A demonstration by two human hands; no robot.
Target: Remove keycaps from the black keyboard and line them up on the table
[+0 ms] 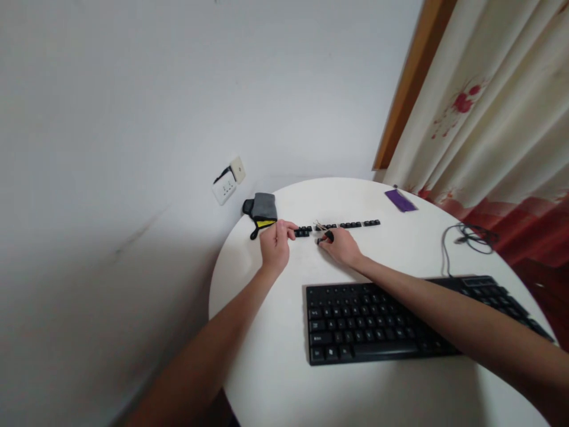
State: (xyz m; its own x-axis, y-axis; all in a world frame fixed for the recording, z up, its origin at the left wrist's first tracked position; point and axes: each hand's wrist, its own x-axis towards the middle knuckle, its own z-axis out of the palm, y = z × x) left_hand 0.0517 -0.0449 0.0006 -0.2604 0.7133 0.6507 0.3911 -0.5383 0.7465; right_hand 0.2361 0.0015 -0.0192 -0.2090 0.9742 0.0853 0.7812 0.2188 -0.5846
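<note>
My left hand (pixel 275 243) is by the left end of two short rows of loose black keycaps (pixel 303 232), its fingertips reaching them and a little apart. Between the fingers of my right hand (pixel 341 246) is a keycap puller (pixel 329 236) with a dark handle and thin wire ends sticking out toward the back. A single keycap (pixel 319 241) is at my right fingertips; whether they grip it is hard to tell. More keycaps (pixel 351 225) run in a line to the right. Under my right forearm lies a black keyboard (pixel 362 320), with its upper part bare of keys.
A grey pouch (pixel 265 206) with a yellow edge and a black strap stands at the table's back left. A purple packet (pixel 400 200) and a coiled cable (pixel 475 238) lie on the right. The round white table (pixel 262 356) meets the wall, which has a socket (pixel 224 188).
</note>
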